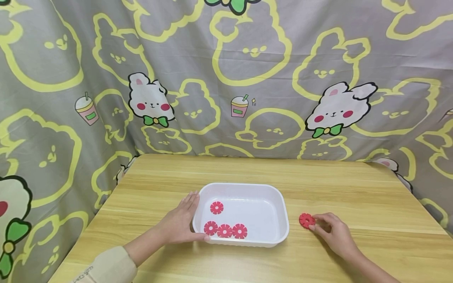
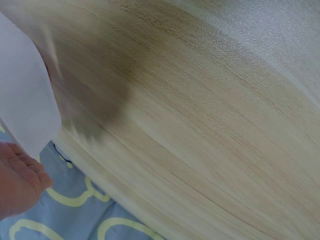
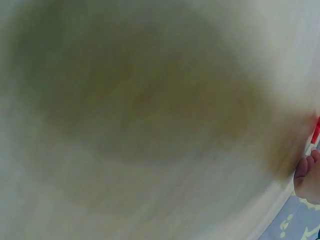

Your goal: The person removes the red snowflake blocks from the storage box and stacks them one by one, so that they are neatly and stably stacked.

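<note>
A white plastic tray [image 1: 279, 204] stands on the table, with several red notched discs [image 1: 217, 208] inside it, most of them in a row along the near wall. My left hand [image 1: 180, 220] rests against the tray's left end, fingers extended along the side and thumb at the near rim. In the left wrist view, part of the tray [image 2: 25, 90] shows beside the fingertips. Right of the tray, my right hand [image 1: 334, 232] pinches another red notched disc [image 1: 306, 221] between thumb and fingers, close over the table. Only a red sliver of this disc [image 3: 315, 131] shows in the right wrist view.
The wood-grain table [image 1: 247, 171] carries the tray. A grey curtain [image 1: 198, 59] with yellow outlines and rabbit prints hangs behind it and at both sides. The table's far edge meets the curtain.
</note>
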Available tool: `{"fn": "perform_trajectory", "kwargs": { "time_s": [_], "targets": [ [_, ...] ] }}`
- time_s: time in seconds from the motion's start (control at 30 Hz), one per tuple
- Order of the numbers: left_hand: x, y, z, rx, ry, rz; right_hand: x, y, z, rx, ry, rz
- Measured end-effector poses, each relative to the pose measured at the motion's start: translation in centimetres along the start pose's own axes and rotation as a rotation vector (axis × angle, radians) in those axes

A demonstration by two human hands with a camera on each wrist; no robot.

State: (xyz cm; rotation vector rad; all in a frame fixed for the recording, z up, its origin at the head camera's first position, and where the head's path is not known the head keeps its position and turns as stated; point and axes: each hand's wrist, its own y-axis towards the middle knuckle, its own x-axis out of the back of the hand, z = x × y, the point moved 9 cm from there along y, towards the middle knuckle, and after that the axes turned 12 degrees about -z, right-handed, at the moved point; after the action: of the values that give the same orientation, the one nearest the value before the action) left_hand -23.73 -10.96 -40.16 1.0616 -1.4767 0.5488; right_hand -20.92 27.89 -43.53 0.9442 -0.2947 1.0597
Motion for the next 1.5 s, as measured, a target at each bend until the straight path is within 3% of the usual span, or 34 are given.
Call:
{"fn": "perform_trajectory", "kwargs": {
  "time_s": [0.73,0.93,1.23,1.5],
  "targets": [
    [-0.1,-0.2,0.1,0.012,-0.01,0.003,-0.2,0.0,-0.1,-0.027,-0.05,0.015],
    [0.0,-0.2,0.0,0.004,-0.009,-0.002,0.5,0.4,0.1,-0.032,-0.018,0.018],
    [0.0,-0.1,-0.1,0.0,-0.008,-0.004,2.6,3.0,3.5,0.091,0.11,-0.089],
    [0.0,-0.1,0.0,0.012,-0.012,0.003,2.5,4.5,7.2,0.194,0.229,-0.121]
  ]
}}
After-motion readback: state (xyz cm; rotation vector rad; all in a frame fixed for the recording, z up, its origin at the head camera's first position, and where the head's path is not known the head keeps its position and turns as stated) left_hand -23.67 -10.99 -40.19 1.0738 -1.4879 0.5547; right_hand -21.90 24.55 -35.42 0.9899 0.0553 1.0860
